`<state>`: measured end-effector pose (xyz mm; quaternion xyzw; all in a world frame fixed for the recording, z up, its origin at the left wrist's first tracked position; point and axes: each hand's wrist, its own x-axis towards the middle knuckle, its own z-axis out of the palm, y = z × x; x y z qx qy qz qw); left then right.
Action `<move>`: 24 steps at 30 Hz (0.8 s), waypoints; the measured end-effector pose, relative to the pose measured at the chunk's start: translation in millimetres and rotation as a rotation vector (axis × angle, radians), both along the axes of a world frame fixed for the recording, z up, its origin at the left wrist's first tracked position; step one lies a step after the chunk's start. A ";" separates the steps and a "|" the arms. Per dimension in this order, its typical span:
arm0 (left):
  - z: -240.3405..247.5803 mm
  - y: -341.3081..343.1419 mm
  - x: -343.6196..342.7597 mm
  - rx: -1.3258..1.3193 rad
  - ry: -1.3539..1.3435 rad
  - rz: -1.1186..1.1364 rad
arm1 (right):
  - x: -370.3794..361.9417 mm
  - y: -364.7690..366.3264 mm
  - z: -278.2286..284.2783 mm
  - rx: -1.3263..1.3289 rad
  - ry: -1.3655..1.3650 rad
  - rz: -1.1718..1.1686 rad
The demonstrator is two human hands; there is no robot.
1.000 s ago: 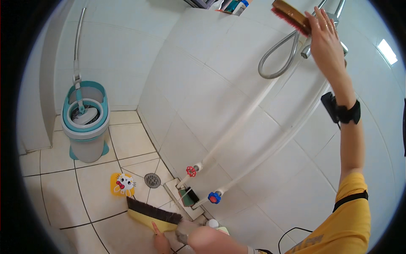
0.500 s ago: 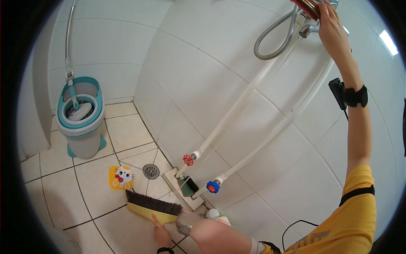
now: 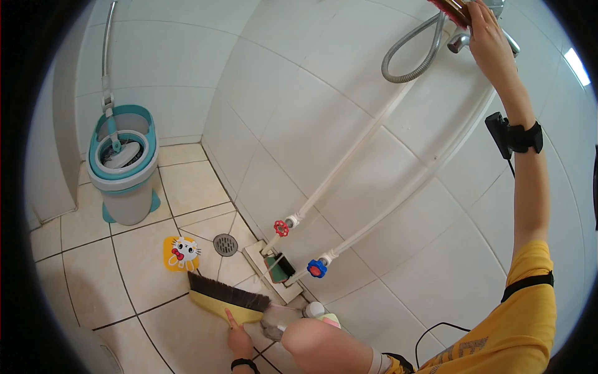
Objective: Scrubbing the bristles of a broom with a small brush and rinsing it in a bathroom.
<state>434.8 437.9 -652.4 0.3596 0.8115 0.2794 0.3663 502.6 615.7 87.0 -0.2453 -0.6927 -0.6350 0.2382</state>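
Low over the floor tiles, my left hand [image 3: 240,340] grips a yellow brush [image 3: 218,306] with long dark bristles, its index finger laid along the yellow body. The bristles face away from me, and the hand hides the handle end. High at the right, my right hand [image 3: 489,43] is wrapped round a brown scrub brush [image 3: 456,10] with pinkish-red bristles, partly cut off by the picture's top edge. That brush is beside the metal tap [image 3: 459,42] and the looped shower hose [image 3: 398,75] on the tiled wall.
A teal and grey mop bucket [image 3: 128,199] with a mop stands at the back left. On the floor are a yellow cartoon mat [image 3: 182,254] and a round drain [image 3: 225,245]. Two white pipes carry a red valve [image 3: 281,228] and a blue valve [image 3: 317,268]; a green brush [image 3: 275,269] lies beneath.
The whole view has shifted slightly. Both hands keep hold of their brushes and have barely moved.
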 end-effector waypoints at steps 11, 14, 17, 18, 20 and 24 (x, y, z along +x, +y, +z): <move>5.4 0.2 -2.0 0.021 0.003 0.005 | 16.3 4.8 25.5 -0.009 -0.022 -0.202; 5.9 2.4 -1.3 0.017 0.021 0.003 | 14.1 1.3 21.1 -0.030 0.007 -0.151; 7.3 0.7 -1.6 0.014 0.020 0.012 | 1.6 -5.2 12.3 -0.175 0.114 -0.148; 7.6 0.2 -1.2 0.023 0.007 0.018 | -0.2 -6.8 7.8 -0.176 0.112 -0.147; 1.7 -0.9 0.8 0.052 0.027 0.027 | -2.5 -9.2 0.0 -0.029 -0.028 -0.110; 3.0 -4.4 -0.5 0.056 0.036 0.010 | -6.2 -7.5 7.6 -0.122 0.057 -0.159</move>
